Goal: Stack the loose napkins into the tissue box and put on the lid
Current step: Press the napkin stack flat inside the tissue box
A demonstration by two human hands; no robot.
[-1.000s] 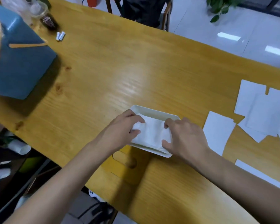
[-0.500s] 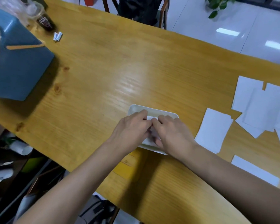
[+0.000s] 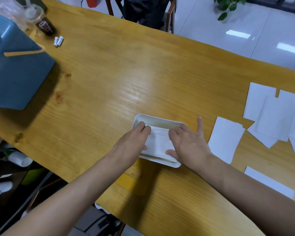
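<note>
Now, view: head camera, looking down over both forearms onto a long wooden table [image 3: 143,74].
Tissue box: a shallow white tissue box [image 3: 160,121] sits near the table's front edge, lid off, between the two hands.
Napkin stack: a white napkin stack [image 3: 158,142] lies inside the box and fills most of it.
Left hand: the left hand [image 3: 133,142] has its fingers [image 3: 143,128] bent down on the stack's far left corner, thumb tip at the near left edge, so it pinches that end.
Right hand: the right hand [image 3: 189,142] curls bent fingers onto the far right corner with its thumb [image 3: 169,152] at the stack's near edge. One finger points straight out past the box's right rim.
Loose napkins: one loose napkin [image 3: 225,140] lies flat just right of the right hand, an overlapping cluster [image 3: 276,116] lies farther right, and another sheet [image 3: 269,183] lies beside the right forearm.
Flat piece: a flat wood-coloured piece [image 3: 131,183] lies at the table's front edge, just on the near side of the box.
Far left: a blue basket [image 3: 19,79] with tan handles, a cup of dark drink [image 3: 44,26] and two small white cylinders [image 3: 58,41].
Background: a chair [image 3: 169,17] and a leafy plant [image 3: 228,5] on a glossy floor.
</note>
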